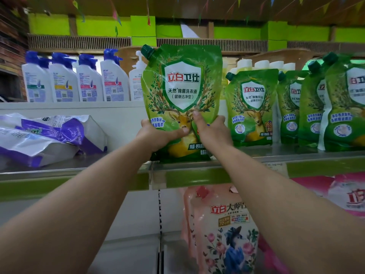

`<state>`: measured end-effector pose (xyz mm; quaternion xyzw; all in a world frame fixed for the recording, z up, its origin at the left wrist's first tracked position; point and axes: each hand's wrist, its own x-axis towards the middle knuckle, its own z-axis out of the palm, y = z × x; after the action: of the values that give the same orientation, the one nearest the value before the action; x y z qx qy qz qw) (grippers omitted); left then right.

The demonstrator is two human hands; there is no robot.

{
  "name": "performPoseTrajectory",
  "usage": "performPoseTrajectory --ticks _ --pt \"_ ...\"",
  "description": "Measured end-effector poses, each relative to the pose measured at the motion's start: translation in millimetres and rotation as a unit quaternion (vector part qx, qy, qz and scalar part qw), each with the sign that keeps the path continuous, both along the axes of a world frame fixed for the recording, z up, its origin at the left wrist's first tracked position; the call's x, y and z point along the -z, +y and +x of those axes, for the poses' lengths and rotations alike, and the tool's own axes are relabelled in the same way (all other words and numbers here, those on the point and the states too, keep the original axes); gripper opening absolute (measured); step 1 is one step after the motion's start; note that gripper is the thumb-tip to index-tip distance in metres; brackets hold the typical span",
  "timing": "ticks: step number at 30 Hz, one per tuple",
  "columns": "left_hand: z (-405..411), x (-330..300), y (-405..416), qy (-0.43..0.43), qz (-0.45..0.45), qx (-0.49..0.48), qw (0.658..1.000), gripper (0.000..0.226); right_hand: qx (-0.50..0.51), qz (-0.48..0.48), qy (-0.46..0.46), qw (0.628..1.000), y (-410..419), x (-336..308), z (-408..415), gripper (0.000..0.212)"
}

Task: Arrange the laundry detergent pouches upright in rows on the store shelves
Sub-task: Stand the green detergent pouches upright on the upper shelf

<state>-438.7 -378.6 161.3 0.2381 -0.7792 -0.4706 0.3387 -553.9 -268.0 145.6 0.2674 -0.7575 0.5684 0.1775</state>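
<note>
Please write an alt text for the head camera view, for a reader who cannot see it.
Two bare hands, left hand and right hand, hold a green plastic detergent pouch with a deer picture upright on the metal store shelf, left of a row of matching green pouches. Purple-and-white bags lie flat at far left.

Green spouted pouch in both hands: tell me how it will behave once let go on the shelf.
The green pouch looks soft-sided and full, so probably heavy and saggy. Both the left hand and right hand grip it low. Its neighbours stand unaided, so it likely stands but could tip.
</note>
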Motion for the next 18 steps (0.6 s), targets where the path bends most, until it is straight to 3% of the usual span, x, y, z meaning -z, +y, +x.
performPoseTrajectory --ticks 4,7,18 --pt "4 3 3 0.015 0.015 0.028 0.999 0.117 -0.06 0.032 -0.023 0.997 10 -2 0 0.098" --pt "1 3 6 0.039 0.036 0.024 0.998 0.104 -0.106 0.06 -0.038 0.992 19 -6 -1 0.104" --pt "-26 0 43 0.095 0.045 -0.007 0.994 0.081 -0.071 0.094 -0.009 0.993 49 -17 -29 0.078"
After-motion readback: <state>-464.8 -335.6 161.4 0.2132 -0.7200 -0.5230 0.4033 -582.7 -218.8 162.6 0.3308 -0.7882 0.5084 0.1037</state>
